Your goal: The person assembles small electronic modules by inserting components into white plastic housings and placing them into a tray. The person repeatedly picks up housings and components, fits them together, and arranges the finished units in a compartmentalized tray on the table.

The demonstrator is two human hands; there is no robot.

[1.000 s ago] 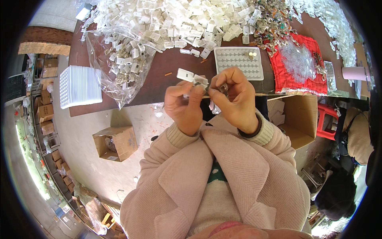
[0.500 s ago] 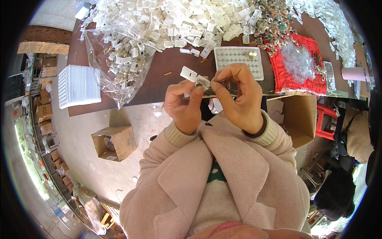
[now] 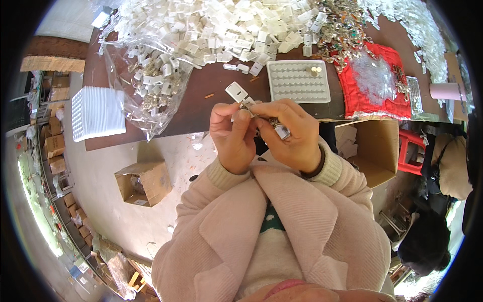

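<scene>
My left hand (image 3: 232, 141) pinches a small white plastic case (image 3: 236, 91) whose lid stands open, raised toward the table. The fingertips of my right hand (image 3: 297, 138) press at the body of the case, touching my left fingers. Tucked under the right fingers is a small shiny piece (image 3: 282, 132), too covered to name. Both hands are closed, held over the near table edge. Just beyond them lies a white tray (image 3: 299, 98) with rows of round hollows and a few small pale discs (image 3: 316, 70) in its far right corner.
A large heap of white cases (image 3: 236, 30) covers the far table, beside a pile of shiny trinkets (image 3: 347, 25). On the left stand a clear bag (image 3: 156, 95) of cases and stacked white trays (image 3: 98, 113). A red cloth (image 3: 352, 95) lies right; cardboard boxes (image 3: 156, 178) are below.
My right hand has moved left and down, bringing its fingertips onto the case. The shiny piece now shows under its fingers. The view has shifted slightly.
</scene>
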